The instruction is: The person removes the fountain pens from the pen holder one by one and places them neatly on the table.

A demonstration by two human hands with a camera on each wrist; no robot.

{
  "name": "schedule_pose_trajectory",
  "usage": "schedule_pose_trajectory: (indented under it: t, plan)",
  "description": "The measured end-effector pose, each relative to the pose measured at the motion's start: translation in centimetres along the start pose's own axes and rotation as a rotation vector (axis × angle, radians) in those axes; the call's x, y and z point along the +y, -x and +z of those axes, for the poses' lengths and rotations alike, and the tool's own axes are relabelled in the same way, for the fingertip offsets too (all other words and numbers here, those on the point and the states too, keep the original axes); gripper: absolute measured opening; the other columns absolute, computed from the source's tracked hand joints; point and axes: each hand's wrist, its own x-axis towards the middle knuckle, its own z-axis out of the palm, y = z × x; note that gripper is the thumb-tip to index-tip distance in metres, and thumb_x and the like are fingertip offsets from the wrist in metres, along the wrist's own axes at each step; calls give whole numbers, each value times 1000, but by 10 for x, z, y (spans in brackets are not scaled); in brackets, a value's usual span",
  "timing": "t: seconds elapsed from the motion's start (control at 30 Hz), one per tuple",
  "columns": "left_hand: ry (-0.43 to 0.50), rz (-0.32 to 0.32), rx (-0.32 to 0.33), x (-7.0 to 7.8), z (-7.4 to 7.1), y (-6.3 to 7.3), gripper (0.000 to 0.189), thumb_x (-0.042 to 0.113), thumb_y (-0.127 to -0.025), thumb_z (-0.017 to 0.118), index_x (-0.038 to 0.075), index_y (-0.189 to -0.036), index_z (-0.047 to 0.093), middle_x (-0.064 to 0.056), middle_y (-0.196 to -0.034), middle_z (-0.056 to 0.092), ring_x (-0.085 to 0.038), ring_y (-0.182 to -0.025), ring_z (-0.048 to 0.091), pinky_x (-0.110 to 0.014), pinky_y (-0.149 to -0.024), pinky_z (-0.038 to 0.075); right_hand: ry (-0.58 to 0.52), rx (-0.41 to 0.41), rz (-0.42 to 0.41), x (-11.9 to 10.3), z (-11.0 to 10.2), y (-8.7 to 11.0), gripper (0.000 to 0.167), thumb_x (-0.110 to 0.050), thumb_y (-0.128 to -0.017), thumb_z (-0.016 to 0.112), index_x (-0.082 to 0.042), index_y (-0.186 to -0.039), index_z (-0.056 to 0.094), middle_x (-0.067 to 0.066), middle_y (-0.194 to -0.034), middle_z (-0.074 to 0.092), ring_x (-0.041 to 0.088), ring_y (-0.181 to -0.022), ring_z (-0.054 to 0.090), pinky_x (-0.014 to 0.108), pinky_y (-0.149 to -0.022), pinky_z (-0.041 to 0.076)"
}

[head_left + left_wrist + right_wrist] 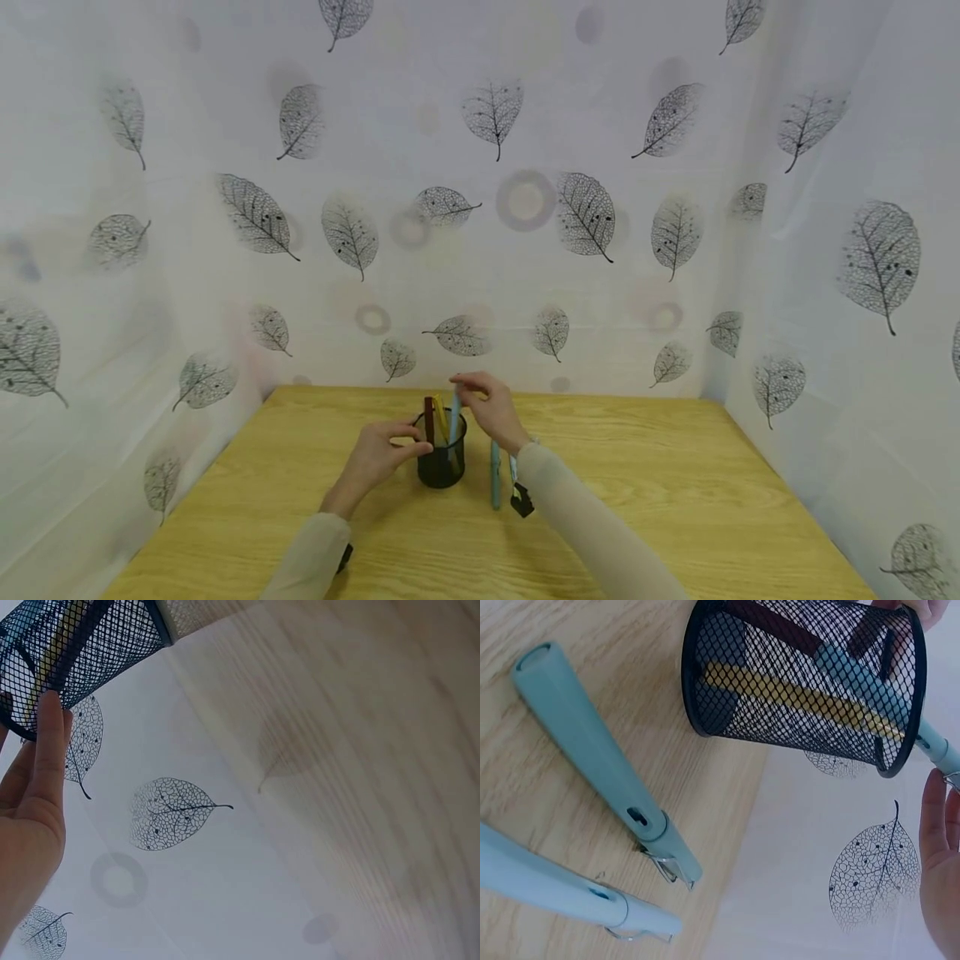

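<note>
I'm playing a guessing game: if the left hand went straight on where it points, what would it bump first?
Most likely the cup. The left hand points towards it, and its fingers look to be touching it.

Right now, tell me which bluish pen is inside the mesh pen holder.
The bluish pen in the right hand: its lower part is inside the mesh pen holder, while the teal pen and pale blue pen lie on the table.

1. Pen cup (441,472): black, diamond-patterned mesh.
2. Inside: dark maroon pen (429,420), yellow pen (440,417), blue-green pen (454,421).
3. Lying outside: muted teal pen (592,742), pale blue pen (547,874), both with silvery clips (666,868).
4. Table (637,467): yellowish wood grain.
5. Backdrop (480,275): whitish, blackish veined leaves (587,215), faint greyish rings (527,177).
6. Sleeves (600,525): plain cream.
</note>
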Motion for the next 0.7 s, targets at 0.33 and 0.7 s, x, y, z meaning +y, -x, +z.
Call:
schedule_pose_trajectory:
  t: [0.33,0.7]
  plan:
    - [4,-7,1,-1,0,0,14,36,-79,80,24,-86,77,-16,-132,63,-35,-115,64,-24,-70,61,-47,41,21,-3,-10,-3,42,-5,-88,73,-14,-128,65,7,-128,57,26,-113,61,31,-92,57]
    - [-4,10,5,3,0,3,11,33,-79,80,23,-82,76,-15,-132,63,-36,-116,63,-21,-68,60,-212,61,47,-23,-33,-3,57,6,-88,68,-6,-141,51,24,-128,52,44,-116,58,29,-88,58]
